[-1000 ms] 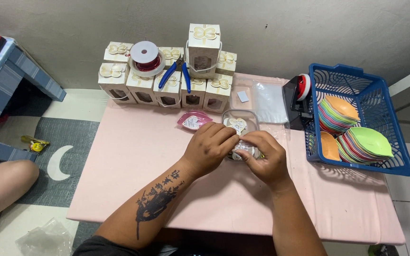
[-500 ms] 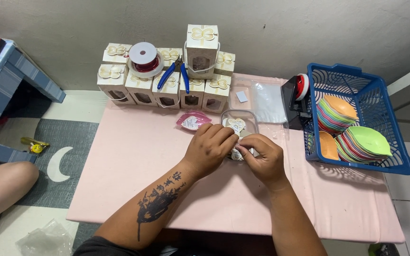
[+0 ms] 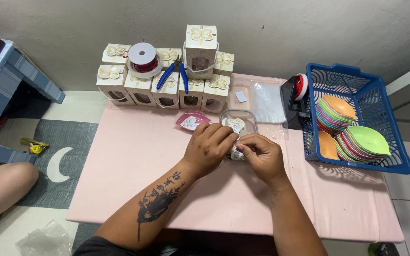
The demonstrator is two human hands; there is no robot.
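While both hands meet over the pink table, the left hand and right hand pinch a small heart-shaped tag between curled fingertips, just in front of a clear plastic tub. Cream gift boxes line the grey wall; a blue basket sits right.

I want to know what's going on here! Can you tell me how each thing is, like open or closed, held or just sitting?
Left hand: fingers pinching a small item.
Right hand: fingers pinching the same small item.
Clear tub: open, on the table.
Gift boxes: closed, in rows.
Blue pliers: resting on the boxes.
Blue basket: holds stacked colourful dishes.
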